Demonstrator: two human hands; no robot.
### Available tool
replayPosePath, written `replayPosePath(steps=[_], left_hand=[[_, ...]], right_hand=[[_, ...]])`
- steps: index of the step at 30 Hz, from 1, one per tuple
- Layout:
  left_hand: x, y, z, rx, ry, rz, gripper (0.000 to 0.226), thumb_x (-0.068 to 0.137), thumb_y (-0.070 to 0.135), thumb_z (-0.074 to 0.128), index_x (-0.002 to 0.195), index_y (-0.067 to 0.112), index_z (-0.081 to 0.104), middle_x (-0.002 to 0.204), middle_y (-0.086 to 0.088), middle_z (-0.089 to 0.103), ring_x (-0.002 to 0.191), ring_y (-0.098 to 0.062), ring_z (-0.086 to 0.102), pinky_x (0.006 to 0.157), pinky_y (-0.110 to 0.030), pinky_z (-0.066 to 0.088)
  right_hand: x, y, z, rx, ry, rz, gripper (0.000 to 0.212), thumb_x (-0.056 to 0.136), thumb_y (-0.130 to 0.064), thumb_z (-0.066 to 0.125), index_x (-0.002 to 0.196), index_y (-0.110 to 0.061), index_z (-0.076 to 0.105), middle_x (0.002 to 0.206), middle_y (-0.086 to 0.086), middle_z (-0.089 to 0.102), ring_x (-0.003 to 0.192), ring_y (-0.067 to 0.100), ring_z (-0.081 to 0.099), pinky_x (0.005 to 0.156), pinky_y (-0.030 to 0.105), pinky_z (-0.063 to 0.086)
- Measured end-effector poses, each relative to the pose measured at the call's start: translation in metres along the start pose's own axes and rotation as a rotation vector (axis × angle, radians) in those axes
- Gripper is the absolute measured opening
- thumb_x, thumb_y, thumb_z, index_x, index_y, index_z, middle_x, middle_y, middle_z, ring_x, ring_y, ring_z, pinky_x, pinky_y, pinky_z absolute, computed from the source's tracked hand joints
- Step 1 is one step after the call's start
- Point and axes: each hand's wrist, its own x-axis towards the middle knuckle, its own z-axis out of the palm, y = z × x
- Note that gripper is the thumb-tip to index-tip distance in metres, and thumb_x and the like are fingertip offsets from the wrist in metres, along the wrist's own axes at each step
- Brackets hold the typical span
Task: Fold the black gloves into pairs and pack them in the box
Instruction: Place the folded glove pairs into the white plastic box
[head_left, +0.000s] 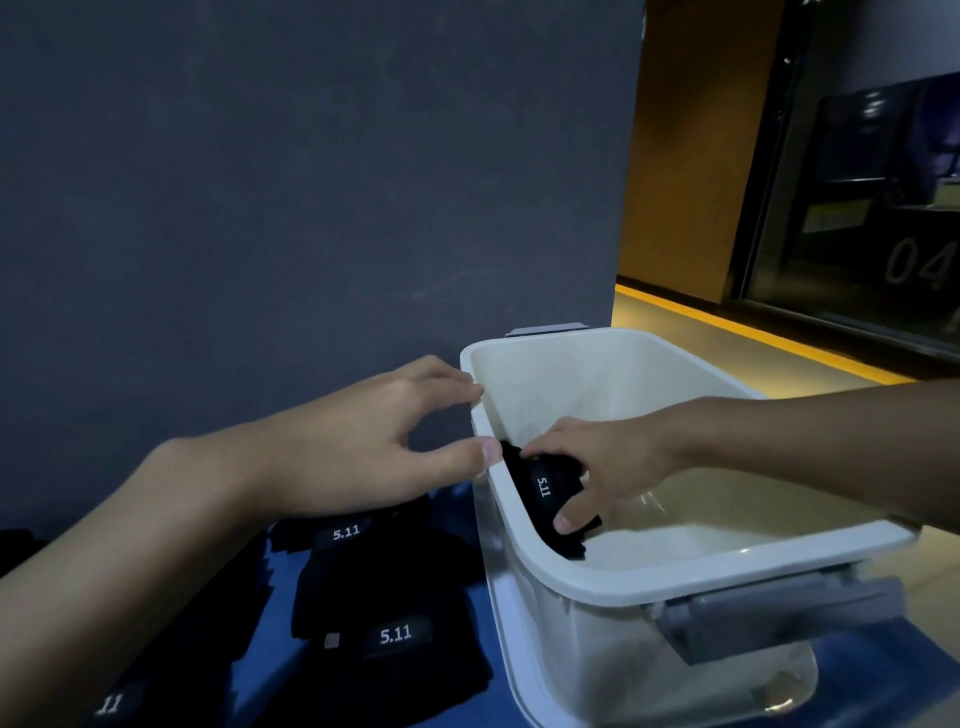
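Head view, packing step. A folded pair (545, 499) of black gloves sits inside the white box (623, 577), against its left wall and just below the rim, held above the floor of the box. The bundle is soft, light fabric that gives under the fingers. It will likely spring open if let go loosely, so it is best held across its thick middle, where the white "5.11" label shows, with thumb and fingers on opposite sides.

The right hand (597, 467) reaches in from the right and does just that. Its fingers curl over the far side of the bundle, and the thumb presses the near side, a closed grip on the cloth.

The left hand (374, 447) is spread and relaxed at the left wall of the box and holds nothing. Its fingertips touch the far left corner of the rim and its thumb tip meets the rim nearer; how firmly it presses is hard to tell in the dim light.

More loose gloves (384, 623) lie on the blue surface (270, 654) at near left, just beside the box.
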Motion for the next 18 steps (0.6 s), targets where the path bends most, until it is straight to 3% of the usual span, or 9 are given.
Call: replayPosePath(steps=[5,10,14,18], left_hand=[[0.001,0.000,0.000,0.003,-0.008,-0.011,0.061,0.071,0.084,0.037,0.126,0.057,0.040,0.137,0.040,0.034,0.128,0.020,0.034,0.105,-0.011,0.030],[0.000,0.002,0.001,-0.012,0.015,-0.056,0.079,0.077,0.082,0.044,0.143,0.040,0.042,0.142,0.036,0.034,0.133,0.016,0.031,0.112,-0.018,0.029],[-0.011,0.008,0.002,-0.082,0.081,-0.071,0.073,0.079,0.079,0.046,0.141,0.040,0.046,0.139,0.032,0.043,0.131,0.012,0.038,0.113,-0.028,0.036],[-0.039,0.013,-0.005,-0.042,0.190,-0.091,0.045,0.093,0.048,0.056,0.136,0.035,0.054,0.134,0.024,0.053,0.125,0.011,0.044,0.109,-0.021,0.037]], right_hand=[[-0.006,-0.001,-0.007,0.007,0.021,0.006,0.084,0.077,-0.044,0.079,0.148,-0.030,0.035,0.133,-0.005,0.034,0.126,0.019,0.044,0.108,0.036,0.041],[-0.025,-0.007,-0.019,0.026,0.042,0.048,0.088,0.075,-0.057,0.076,0.147,-0.041,0.029,0.142,-0.011,0.028,0.133,0.015,0.039,0.109,0.037,0.038],[-0.056,-0.032,-0.035,0.141,0.184,0.001,0.071,0.081,-0.056,0.069,0.142,-0.039,0.038,0.139,-0.011,0.040,0.124,0.011,0.049,0.096,0.028,0.047],[-0.088,-0.064,-0.045,0.197,0.338,-0.089,0.048,0.081,-0.057,0.063,0.125,-0.039,0.055,0.122,-0.017,0.058,0.113,0.000,0.057,0.092,0.024,0.050]])
